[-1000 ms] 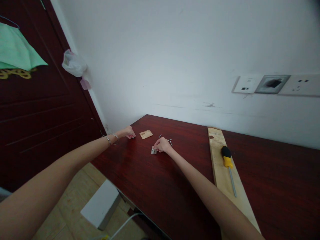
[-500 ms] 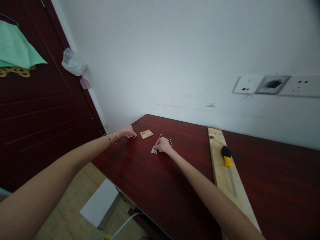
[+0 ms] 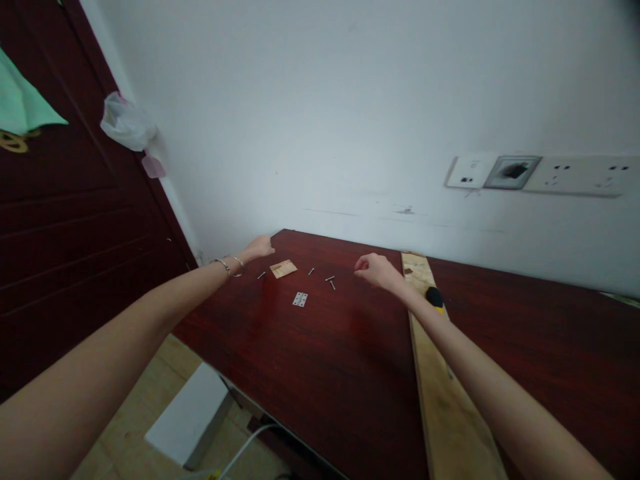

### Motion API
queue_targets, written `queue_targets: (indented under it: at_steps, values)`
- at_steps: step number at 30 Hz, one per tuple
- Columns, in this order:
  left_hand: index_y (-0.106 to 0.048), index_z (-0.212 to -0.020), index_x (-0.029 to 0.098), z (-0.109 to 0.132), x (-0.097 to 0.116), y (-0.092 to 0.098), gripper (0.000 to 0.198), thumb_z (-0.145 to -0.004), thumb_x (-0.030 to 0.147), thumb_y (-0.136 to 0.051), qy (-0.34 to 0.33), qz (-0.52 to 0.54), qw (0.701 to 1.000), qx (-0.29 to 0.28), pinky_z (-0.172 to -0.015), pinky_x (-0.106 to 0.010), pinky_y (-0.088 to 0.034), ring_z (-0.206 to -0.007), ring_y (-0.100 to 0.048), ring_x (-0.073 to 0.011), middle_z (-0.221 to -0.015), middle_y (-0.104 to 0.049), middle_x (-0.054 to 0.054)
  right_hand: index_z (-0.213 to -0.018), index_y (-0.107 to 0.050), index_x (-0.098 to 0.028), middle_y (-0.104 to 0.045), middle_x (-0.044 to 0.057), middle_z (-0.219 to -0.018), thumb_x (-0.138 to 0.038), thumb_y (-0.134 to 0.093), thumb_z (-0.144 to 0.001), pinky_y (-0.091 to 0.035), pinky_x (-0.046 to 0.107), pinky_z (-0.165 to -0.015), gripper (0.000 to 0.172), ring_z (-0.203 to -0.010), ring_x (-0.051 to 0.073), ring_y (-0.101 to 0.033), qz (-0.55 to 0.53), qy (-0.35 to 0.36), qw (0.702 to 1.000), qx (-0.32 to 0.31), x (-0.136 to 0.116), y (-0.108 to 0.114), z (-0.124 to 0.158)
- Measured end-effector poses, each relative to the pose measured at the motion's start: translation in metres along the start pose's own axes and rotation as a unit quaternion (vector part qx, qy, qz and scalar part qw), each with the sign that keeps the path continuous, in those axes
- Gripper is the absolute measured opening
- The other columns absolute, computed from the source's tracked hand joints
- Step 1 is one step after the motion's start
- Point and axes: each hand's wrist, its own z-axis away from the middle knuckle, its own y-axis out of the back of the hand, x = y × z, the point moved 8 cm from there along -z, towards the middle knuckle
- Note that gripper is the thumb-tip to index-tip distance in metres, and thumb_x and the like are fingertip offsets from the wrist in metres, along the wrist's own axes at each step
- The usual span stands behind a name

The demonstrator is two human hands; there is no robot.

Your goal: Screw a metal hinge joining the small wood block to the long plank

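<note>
My left hand (image 3: pixel 261 247) is closed above the table's far left part, near a small wooden piece (image 3: pixel 283 269); anything inside it is hidden. A screw (image 3: pixel 261 275) lies below that hand. My right hand (image 3: pixel 374 268) hovers right of the screws with curled fingers, and whether it holds something is unclear. On the table, a metal hinge (image 3: pixel 300 299) lies flat. Beyond it are a screw (image 3: pixel 311 271) and two more close together (image 3: pixel 330 279). A long wooden board (image 3: pixel 435 400) bears a screwdriver (image 3: pixel 435 297), partly covered by my right forearm.
The dark red table (image 3: pixel 300 360) meets a white wall with sockets (image 3: pixel 515 172) at the right. A white box (image 3: pixel 190 413) stands on the floor beside a white cable (image 3: pixel 247 443). A plastic bag (image 3: pixel 127 123) hangs near the door.
My right hand has let go of the hinge and moved right, towards the board. My left hand has lifted off the screw at the left, which now lies in view. The camera view has shifted slightly.
</note>
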Motion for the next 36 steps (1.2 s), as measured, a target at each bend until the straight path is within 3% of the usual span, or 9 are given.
queue_targets:
  at_steps: [2,5,8,11,16,25,27,32,36]
  values:
    - [-0.061,-0.074,0.011,-0.006,0.042,-0.002,0.009,-0.067,0.016,-0.063,-0.071,-0.054,0.996,0.017,-0.077,-0.029,-0.044,-0.094,-0.058,-0.0266,-0.080,-0.063,-0.012,-0.095,-0.066,-0.012,-0.067,0.019,-0.104,-0.017,-0.065,-0.072,-0.049,0.038,-0.083,0.023,-0.100,0.030,-0.064,0.055,-0.030,0.997,0.049,0.034,0.041,0.015]
    - [-0.062,-0.083,0.011,-0.006,0.117,-0.027,0.019,-0.064,0.011,-0.064,-0.194,-0.108,0.975,0.000,-0.083,-0.028,-0.041,-0.101,-0.055,-0.0258,-0.101,-0.062,-0.014,-0.108,-0.060,-0.008,-0.062,0.028,-0.111,-0.039,-0.062,-0.078,-0.047,0.046,-0.081,0.043,-0.105,0.039,-0.061,0.225,-0.126,0.963,0.071,0.090,0.073,0.044]
    - [-0.062,-0.093,0.012,0.011,0.193,-0.068,0.031,-0.062,0.007,-0.064,-0.310,-0.145,0.939,-0.030,-0.084,-0.027,-0.040,-0.105,-0.052,-0.0245,-0.111,-0.059,-0.015,-0.110,-0.057,-0.007,-0.065,0.027,-0.106,-0.051,-0.054,-0.080,-0.048,0.042,-0.077,0.054,-0.099,0.037,-0.064,0.244,-0.178,0.953,0.018,0.131,0.062,0.071]
    - [-0.059,-0.104,0.010,0.051,0.266,-0.120,0.039,-0.066,0.006,-0.062,-0.498,-0.283,0.819,-0.030,-0.080,-0.030,-0.041,-0.105,-0.051,-0.0261,-0.114,-0.057,-0.018,-0.111,-0.057,-0.005,-0.065,0.026,-0.105,-0.045,-0.051,-0.081,-0.048,0.040,-0.075,0.050,-0.096,0.036,-0.065,0.202,-0.182,0.962,0.020,0.150,0.043,0.087]
    - [-0.056,-0.112,0.011,0.093,0.336,-0.174,0.044,-0.069,0.007,-0.063,-0.583,-0.343,0.737,-0.020,-0.079,-0.032,-0.044,-0.106,-0.052,-0.0264,-0.121,-0.055,-0.018,-0.109,-0.062,-0.007,-0.069,0.020,-0.102,-0.030,-0.052,-0.079,-0.047,0.030,-0.075,0.039,-0.096,0.029,-0.066,0.081,-0.141,0.983,0.084,0.160,0.043,0.088]
    - [-0.057,-0.120,0.018,0.151,0.374,-0.230,0.048,-0.074,0.005,-0.058,-0.790,-0.308,0.528,0.038,-0.077,-0.032,-0.047,-0.101,-0.058,-0.0219,-0.119,-0.061,-0.011,-0.119,-0.058,-0.004,-0.065,0.005,-0.065,-0.039,-0.052,-0.076,-0.038,0.023,-0.039,0.056,-0.043,0.012,-0.051,-0.114,-0.221,0.953,0.172,0.214,0.127,0.136]
    - [-0.058,-0.119,0.024,0.158,0.374,-0.236,0.041,-0.084,0.006,-0.046,-0.803,-0.292,0.518,0.033,-0.078,-0.030,-0.047,-0.101,-0.059,-0.0177,-0.124,-0.060,-0.006,-0.118,-0.059,-0.006,-0.060,0.002,-0.058,-0.041,-0.054,-0.074,-0.034,0.023,-0.035,0.057,-0.038,0.010,-0.043,-0.150,-0.224,0.948,0.170,0.216,0.135,0.155]
    - [-0.052,-0.127,0.033,0.159,0.374,-0.237,0.056,-0.080,0.004,-0.044,-0.757,-0.290,0.579,-0.089,-0.102,-0.032,-0.038,-0.125,-0.046,-0.0165,-0.134,-0.053,0.000,-0.115,-0.060,-0.009,-0.054,-0.001,-0.053,-0.048,-0.058,-0.068,-0.027,0.022,-0.032,0.061,-0.036,0.009,-0.038,-0.232,-0.267,0.917,0.182,0.222,0.133,0.200]
    - [-0.053,-0.127,0.027,0.165,0.377,-0.232,0.073,-0.059,0.002,-0.060,-0.787,-0.296,0.529,-0.115,-0.112,-0.038,-0.026,-0.127,-0.044,-0.0240,-0.123,-0.057,-0.006,-0.113,-0.060,-0.011,-0.052,-0.001,-0.052,-0.049,-0.060,-0.065,-0.025,0.022,-0.033,0.062,-0.036,0.009,-0.037,-0.260,-0.310,0.891,0.205,0.234,0.132,0.224]
